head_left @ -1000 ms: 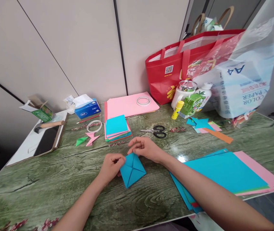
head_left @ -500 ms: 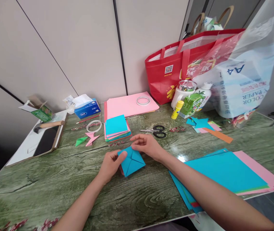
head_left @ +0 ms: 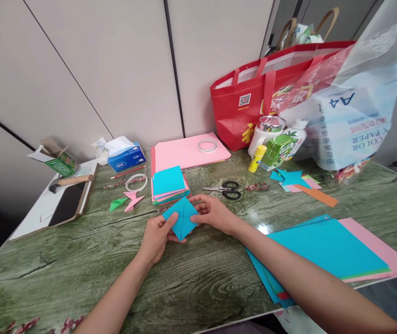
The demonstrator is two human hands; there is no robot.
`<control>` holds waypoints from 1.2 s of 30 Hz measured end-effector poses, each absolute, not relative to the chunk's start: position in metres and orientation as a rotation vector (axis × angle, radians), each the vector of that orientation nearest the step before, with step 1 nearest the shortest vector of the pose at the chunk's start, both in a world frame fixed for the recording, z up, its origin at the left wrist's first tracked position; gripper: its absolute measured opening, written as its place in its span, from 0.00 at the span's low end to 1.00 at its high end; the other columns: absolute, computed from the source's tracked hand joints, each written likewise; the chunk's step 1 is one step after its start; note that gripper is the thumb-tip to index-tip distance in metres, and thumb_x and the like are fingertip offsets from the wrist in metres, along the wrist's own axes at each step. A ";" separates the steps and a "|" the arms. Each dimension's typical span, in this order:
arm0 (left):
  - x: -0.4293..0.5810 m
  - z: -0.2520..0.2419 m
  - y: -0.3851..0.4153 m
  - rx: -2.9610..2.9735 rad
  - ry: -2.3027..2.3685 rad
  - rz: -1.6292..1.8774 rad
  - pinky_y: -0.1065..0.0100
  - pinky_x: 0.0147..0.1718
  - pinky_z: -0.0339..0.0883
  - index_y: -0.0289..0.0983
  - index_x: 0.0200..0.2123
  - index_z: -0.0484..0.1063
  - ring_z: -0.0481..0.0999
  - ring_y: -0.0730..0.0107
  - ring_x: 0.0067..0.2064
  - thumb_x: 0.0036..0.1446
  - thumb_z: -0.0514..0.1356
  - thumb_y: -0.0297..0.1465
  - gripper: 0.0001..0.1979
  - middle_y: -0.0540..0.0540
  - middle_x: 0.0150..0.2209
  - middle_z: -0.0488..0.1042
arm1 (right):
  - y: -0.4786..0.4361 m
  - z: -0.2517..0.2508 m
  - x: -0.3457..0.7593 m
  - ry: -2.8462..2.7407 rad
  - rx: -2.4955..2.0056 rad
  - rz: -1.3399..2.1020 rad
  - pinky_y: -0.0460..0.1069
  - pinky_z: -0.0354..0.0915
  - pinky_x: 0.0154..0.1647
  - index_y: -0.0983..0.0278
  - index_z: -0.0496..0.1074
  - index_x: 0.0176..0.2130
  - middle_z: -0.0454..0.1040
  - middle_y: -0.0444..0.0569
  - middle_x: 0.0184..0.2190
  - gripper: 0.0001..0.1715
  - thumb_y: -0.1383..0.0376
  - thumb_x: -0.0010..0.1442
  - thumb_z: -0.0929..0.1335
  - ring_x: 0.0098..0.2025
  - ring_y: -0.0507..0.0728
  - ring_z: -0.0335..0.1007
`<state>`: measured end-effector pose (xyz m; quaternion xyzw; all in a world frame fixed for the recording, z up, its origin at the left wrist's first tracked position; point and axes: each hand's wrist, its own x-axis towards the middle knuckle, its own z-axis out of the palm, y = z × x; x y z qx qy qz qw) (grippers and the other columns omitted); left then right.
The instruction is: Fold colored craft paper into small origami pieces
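Shift since a second ago: folded blue square point(head_left: 180, 219) has moved farther from the person and turned slightly; right hand's point(head_left: 213, 213) thumb has gone from its far corner to its right corner.
Left grip: left hand point(head_left: 155, 235) pinches the square, thumb on top, fingers beneath.
Right grip: right hand narrow, holding the right corner, thumb on top.
Blue square: between both hands, over the worktop point(head_left: 198, 292), just near side of the paper stack point(head_left: 168, 181).
Folds done: seams cross near the centre; flaps appear folded in to the middle, judged from the seams.
Folds left: piece is a flat square so far; further folds, if any, cannot be told.
Finished-looking pieces: pink folded shape point(head_left: 134, 201) and green folded shape point(head_left: 117, 204), left of the stack.
Unused stock: stack of squares, apparently unfolded; large blue sheet point(head_left: 327, 248) at right, over other colours.
Tools: scissors point(head_left: 231, 189) and glue stick point(head_left: 257, 159), both untouched.
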<state>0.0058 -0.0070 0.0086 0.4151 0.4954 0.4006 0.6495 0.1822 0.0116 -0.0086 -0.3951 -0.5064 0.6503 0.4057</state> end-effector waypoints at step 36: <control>0.000 0.007 -0.001 0.866 0.969 1.116 0.68 0.42 0.67 0.36 0.44 0.73 0.74 0.68 0.39 0.43 0.64 0.27 0.20 0.44 0.38 0.77 | 0.003 -0.001 0.185 -1.822 -0.914 0.672 0.54 0.59 0.50 0.61 0.73 0.32 0.56 0.50 0.53 0.15 0.76 0.53 0.62 0.52 0.57 0.57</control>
